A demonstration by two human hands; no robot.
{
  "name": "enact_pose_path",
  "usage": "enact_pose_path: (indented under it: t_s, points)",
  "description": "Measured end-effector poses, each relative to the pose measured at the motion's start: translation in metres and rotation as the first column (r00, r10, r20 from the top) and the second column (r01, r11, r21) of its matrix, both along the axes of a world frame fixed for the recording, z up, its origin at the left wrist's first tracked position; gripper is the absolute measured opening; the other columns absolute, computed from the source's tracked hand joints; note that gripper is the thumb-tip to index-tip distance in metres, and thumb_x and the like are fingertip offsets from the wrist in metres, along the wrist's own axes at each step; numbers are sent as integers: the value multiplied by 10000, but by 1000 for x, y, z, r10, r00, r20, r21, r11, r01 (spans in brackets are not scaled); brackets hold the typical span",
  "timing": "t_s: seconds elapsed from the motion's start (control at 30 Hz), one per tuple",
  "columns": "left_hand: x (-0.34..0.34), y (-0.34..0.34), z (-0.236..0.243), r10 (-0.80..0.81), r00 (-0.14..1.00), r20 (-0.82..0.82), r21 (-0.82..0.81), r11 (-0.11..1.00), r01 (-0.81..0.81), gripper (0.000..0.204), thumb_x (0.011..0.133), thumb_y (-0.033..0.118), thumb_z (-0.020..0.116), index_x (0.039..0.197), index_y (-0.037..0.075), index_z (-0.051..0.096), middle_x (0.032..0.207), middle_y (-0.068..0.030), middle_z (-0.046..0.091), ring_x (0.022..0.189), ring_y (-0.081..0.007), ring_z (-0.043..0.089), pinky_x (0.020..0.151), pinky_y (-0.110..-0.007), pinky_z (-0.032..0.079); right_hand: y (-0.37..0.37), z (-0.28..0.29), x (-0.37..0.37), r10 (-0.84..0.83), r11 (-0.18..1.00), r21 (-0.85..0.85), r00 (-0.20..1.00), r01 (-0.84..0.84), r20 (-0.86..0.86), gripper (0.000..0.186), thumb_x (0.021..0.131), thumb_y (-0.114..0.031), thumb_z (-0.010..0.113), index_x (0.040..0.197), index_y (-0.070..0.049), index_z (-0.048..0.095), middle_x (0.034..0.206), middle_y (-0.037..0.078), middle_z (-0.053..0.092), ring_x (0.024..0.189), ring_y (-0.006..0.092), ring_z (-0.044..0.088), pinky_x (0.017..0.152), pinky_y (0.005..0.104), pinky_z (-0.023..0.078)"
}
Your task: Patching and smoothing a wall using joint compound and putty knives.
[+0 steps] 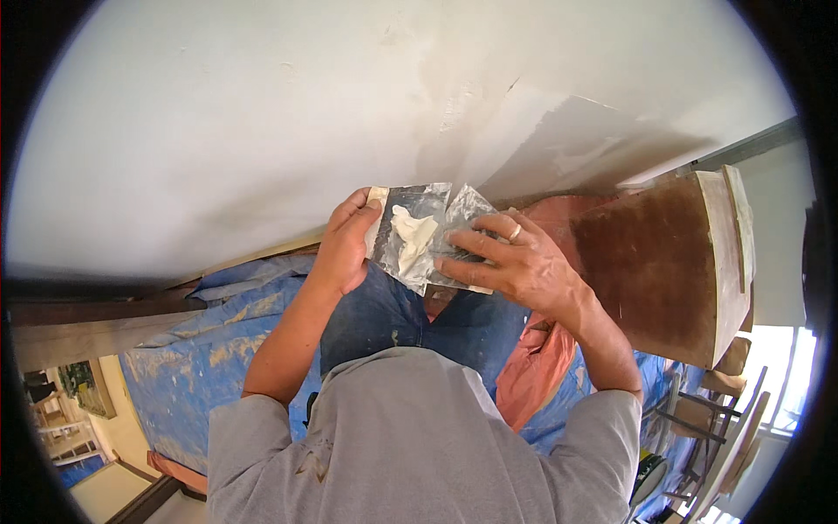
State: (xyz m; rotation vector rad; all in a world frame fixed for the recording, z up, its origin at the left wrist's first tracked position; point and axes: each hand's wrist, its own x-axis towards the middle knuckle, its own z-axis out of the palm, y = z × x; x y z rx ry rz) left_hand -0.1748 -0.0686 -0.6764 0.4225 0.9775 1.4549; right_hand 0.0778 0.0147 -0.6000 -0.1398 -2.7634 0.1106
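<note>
My left hand [347, 243] grips a flat putty blade [394, 203] by its pale strip at the left edge, thumb on top. A lump of creamy white putty [413, 237] lies on that blade's dark, smeared metal face. Over a second putty blade [470, 206], also streaked with white, my right hand [528, 262] is closed, its fingers bent across the face and a ring on one finger. The two blades meet or overlap at the middle, above my knees; their exact contact cannot be made out.
Ahead rises a white wall [262, 113] with grey-brown patches. A brown wooden cabinet [646, 253] stands at the right. Blue sheeting [201, 367] with dried splashes spreads at the left, and an orange-red sheet [537, 371] lies beside my right leg. Stacked furniture [711, 437] fills the lower right.
</note>
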Motion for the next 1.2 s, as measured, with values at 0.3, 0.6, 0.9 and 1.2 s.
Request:
enact_pose_path:
  t_s: [0.3,0.6,0.9,1.2]
  points:
    - [-6,2,-11,-31,893,-450,53,997,61,278,1045,133,475,1265,4,586,1133,-57,662,1030,-123,623,914,-278,499,-9,17,-16,-68,998,-8,997,68,34,499,701,-249,754,1197,-253,700,1238,-18,618,1074,221,588,894,388,540]
    - [-42,-26,-15,371,926,-71,167,919,-356,295,1023,127,521,1282,-7,569,1179,-79,655,1057,-171,628,968,-324,485,-4,-41,0,-300,885,-392,951,251,-70,451,850,-56,624,1280,-186,664,1171,63,664,1018,275,621,915,415,533]
    - [-51,-69,-39,381,920,-94,127,921,-368,294,1031,140,482,1286,6,541,1204,-83,645,1111,-195,628,980,-354,495,46,-91,-52,-895,416,-906,207,75,-394,417,1085,-198,461,1451,-2,497,1221,97,633,1056,166,613,835,314,565]
    - [-57,-80,-36,372,917,-140,130,925,-356,338,1019,170,499,1311,5,533,1234,-100,635,1144,-226,630,993,-383,499,79,-55,-97,-836,461,-697,7,549,-548,423,1050,-95,469,1467,-20,472,1302,191,519,1126,309,564,949,412,480]
